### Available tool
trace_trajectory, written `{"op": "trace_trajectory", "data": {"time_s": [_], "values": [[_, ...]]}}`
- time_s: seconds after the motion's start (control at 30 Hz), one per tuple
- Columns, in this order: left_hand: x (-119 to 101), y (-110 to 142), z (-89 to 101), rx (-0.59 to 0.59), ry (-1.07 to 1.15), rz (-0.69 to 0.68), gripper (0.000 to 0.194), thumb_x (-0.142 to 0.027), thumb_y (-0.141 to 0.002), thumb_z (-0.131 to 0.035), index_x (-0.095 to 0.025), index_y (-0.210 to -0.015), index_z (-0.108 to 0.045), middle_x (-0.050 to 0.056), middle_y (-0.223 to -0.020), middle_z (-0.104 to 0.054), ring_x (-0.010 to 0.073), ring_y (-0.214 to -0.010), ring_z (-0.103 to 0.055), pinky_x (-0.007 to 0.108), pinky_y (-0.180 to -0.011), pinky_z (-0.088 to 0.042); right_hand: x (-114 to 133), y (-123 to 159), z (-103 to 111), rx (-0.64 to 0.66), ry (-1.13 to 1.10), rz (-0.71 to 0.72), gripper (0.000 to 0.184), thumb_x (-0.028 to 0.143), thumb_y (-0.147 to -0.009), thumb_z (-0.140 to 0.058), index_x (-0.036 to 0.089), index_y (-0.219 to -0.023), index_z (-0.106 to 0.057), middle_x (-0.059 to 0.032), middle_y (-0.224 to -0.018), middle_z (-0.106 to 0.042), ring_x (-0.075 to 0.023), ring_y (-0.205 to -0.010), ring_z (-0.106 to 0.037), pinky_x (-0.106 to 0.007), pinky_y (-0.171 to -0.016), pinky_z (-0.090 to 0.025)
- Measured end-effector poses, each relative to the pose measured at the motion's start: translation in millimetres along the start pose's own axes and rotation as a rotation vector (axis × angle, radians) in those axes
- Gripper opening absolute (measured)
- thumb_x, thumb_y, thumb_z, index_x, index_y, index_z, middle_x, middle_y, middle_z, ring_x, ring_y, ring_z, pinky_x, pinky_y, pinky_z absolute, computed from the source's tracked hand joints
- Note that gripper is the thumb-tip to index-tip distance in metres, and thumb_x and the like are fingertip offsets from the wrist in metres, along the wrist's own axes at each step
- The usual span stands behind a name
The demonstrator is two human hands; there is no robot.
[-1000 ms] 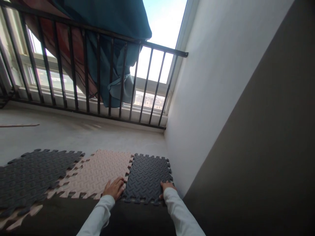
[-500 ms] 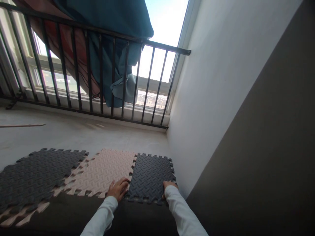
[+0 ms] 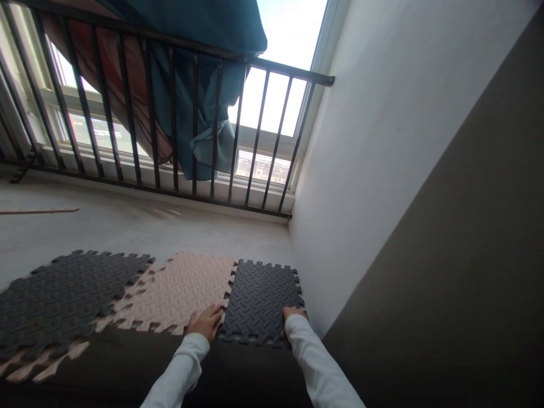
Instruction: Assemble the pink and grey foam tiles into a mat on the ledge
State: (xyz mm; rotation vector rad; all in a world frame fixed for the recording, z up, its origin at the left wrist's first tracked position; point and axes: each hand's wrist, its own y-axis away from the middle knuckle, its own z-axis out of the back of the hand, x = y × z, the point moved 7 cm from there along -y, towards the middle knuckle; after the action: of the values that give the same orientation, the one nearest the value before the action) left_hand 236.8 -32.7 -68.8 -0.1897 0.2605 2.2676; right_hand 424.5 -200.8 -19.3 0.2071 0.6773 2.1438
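A small dark foam mat tile point(image 3: 261, 300) with notched edges lies on the floor against the right wall. Its left edge meets a pink foam mat tile point(image 3: 187, 289). My left hand point(image 3: 206, 323) rests on the pink tile's near right corner, fingers stretched toward the seam. At the dark tile's right edge, my right hand point(image 3: 294, 315) is closed with its fingers curled; the fingertips are partly hidden. Left of the pink tile lies a larger dark foam mat tile point(image 3: 76, 300), with pink toothed edging point(image 3: 59, 362) along its near side.
A black metal railing point(image 3: 195, 122) crosses in front of the window, with a blue-green cloth point(image 3: 187, 25) hanging over it. The white wall point(image 3: 352, 187) rises close on the right. A thin stick point(image 3: 40, 212) lies on the floor at left.
The view has tipped slightly, so the mats and hands sit a little higher in the picture. My left hand's fingers lie closer together; both hands stay at the same places on the tiles.
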Motion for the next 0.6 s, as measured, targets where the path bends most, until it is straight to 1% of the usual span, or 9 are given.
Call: {"op": "trace_trajectory", "data": {"time_s": [0.1,0.2,0.37,0.47,0.6], "values": [[-6.9,7.8,-2.2,0.052,-0.045,-0.002,0.049,-0.03,-0.076,-0.03,-0.029,-0.124,-0.037,0.001,-0.137,-0.029,0.0199,-0.126,-0.024,0.055,-0.098,-0.016,0.7,2.3,1.1,0.007,0.001,0.007,0.081,0.016,-0.04,-0.075,0.016,-0.116,-0.048,-0.0148,-0.123,-0.047,-0.0254,-0.111,-0.045,-0.032,-0.091,-0.041],[-12.0,14.1,-2.0,0.089,-0.05,-0.001,0.054,-0.036,-0.076,-0.027,-0.024,-0.129,-0.029,0.002,-0.139,-0.021,0.0225,-0.128,-0.019,0.058,-0.098,-0.012,0.9,5.4,2.6,0.009,0.002,-0.001,0.08,0.017,-0.041,-0.075,0.016,-0.117,-0.047,-0.015,-0.123,-0.047,-0.026,-0.111,-0.045,-0.033,-0.091,-0.041],[-15.2,16.8,0.9,0.122,-0.061,0.02,0.057,-0.039,-0.076,-0.024,-0.021,-0.13,-0.026,0.0,-0.14,-0.019,0.0231,-0.129,-0.016,0.058,-0.099,-0.013,0.9,5.9,2.0,0.009,0.003,-0.002,0.08,0.018,-0.042,-0.074,0.015,-0.117,-0.047,-0.0164,-0.123,-0.046,-0.0263,-0.111,-0.045,-0.034,-0.09,-0.042],[-16.2,16.8,1.5,0.127,-0.073,0.027,0.057,-0.041,-0.077,-0.024,-0.022,-0.13,-0.025,0.0,-0.14,-0.018,0.0232,-0.129,-0.015,0.058,-0.099,-0.013,0.2,3.6,0.4,0.001,0.004,0.001,0.081,0.019,-0.042,-0.075,0.015,-0.117,-0.046,-0.0169,-0.123,-0.046,-0.0262,-0.111,-0.045,-0.033,-0.09,-0.042],[-16.9,17.1,0.2,0.138,-0.097,0.033,0.057,-0.042,-0.077,-0.024,-0.022,-0.13,-0.024,-0.001,-0.141,-0.015,0.0231,-0.129,-0.014,0.057,-0.099,-0.013,0.1,0.2,-1.1,-0.024,0.014,0.007,0.081,0.02,-0.041,-0.075,0.016,-0.116,-0.047,-0.0153,-0.121,-0.049,-0.026,-0.111,-0.045,-0.034,-0.09,-0.042]]}}
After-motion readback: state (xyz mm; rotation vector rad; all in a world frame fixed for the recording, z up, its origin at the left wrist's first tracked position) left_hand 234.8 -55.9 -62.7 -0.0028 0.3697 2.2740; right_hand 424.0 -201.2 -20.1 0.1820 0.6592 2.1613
